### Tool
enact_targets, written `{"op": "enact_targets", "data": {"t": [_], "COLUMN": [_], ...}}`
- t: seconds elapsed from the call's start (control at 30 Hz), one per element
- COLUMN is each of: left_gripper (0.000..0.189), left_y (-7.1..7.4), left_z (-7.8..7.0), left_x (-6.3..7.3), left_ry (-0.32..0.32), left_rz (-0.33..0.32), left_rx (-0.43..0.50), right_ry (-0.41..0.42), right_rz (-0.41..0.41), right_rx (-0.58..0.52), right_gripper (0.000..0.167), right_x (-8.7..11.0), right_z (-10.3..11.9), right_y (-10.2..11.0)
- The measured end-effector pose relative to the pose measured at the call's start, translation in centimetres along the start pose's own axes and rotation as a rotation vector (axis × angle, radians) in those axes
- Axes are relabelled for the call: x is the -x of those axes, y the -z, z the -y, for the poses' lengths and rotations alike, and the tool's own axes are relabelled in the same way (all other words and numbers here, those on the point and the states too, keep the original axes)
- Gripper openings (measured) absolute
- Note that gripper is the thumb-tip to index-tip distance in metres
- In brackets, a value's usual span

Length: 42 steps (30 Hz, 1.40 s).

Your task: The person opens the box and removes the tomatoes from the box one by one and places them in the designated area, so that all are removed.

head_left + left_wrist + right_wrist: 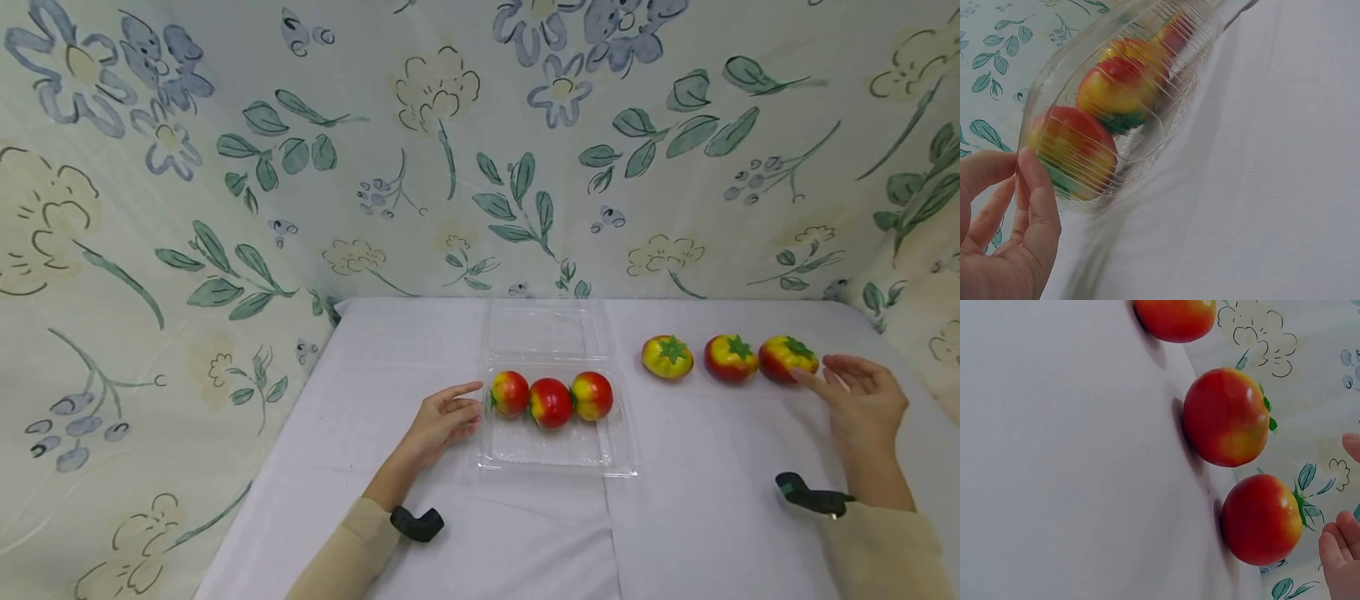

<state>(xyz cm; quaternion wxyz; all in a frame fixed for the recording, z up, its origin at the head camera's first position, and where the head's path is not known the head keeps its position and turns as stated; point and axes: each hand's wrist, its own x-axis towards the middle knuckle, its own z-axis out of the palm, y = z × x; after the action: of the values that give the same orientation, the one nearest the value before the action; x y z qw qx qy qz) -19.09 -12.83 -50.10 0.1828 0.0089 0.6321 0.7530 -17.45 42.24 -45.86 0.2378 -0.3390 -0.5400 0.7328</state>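
A clear plastic clamshell container (543, 457) lies on the table with its lid (543, 329) folded back. Inside sit three red-yellow tomatoes (551, 404) in a row. My left hand (444, 421) is at the container's left side, thumb and fingers pinching its rim (1025, 134) in the left wrist view. Three more tomatoes with green star-shaped tops, left (667, 358), middle (730, 360) and right (787, 360), stand in a row to the right. My right hand (866, 404) is beside the rightmost one, fingers loosely bent; whether it touches the tomato is unclear.
A white cloth (420, 342) covers the table. Behind and to the left hangs a floral-patterned curtain (300, 200). Each wrist carries a black camera mount, left (417, 525) and right (813, 497).
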Motion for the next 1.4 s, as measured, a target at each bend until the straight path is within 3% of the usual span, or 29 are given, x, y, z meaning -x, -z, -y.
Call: {"op": "enact_targets", "data": {"t": [0.3,0.7,0.97,1.17,1.4], "left_gripper": [0.046,0.046,0.046,0.047,0.046], "left_y": [0.0,-0.1,0.0,-0.1,0.0], "left_z": [0.0,-0.1,0.0,-0.1,0.0], "left_x": [0.1,0.1,0.1,0.2,0.2], "left_ry": [-0.001,0.006,0.002,0.007,0.004], "left_rz": [-0.001,-0.010,-0.006,-0.009,-0.006], "left_rx": [-0.002,0.003,-0.004,0.001,-0.001], "right_ry": [0.032,0.162,0.244,0.321,0.343], "right_rz": [0.194,0.430,0.516,0.542,0.594], "right_rx": [0.027,0.062,0.080,0.214,0.268], "right_gripper": [0.059,0.055,0.055,0.057,0.054], "right_x": [2.2,4.0,5.3,6.0,6.8], "right_z": [0.3,-0.3,-0.7,-1.0,-1.1], "right_y": [-0.1,-0.8,-1.7,-2.5,-3.2]}}
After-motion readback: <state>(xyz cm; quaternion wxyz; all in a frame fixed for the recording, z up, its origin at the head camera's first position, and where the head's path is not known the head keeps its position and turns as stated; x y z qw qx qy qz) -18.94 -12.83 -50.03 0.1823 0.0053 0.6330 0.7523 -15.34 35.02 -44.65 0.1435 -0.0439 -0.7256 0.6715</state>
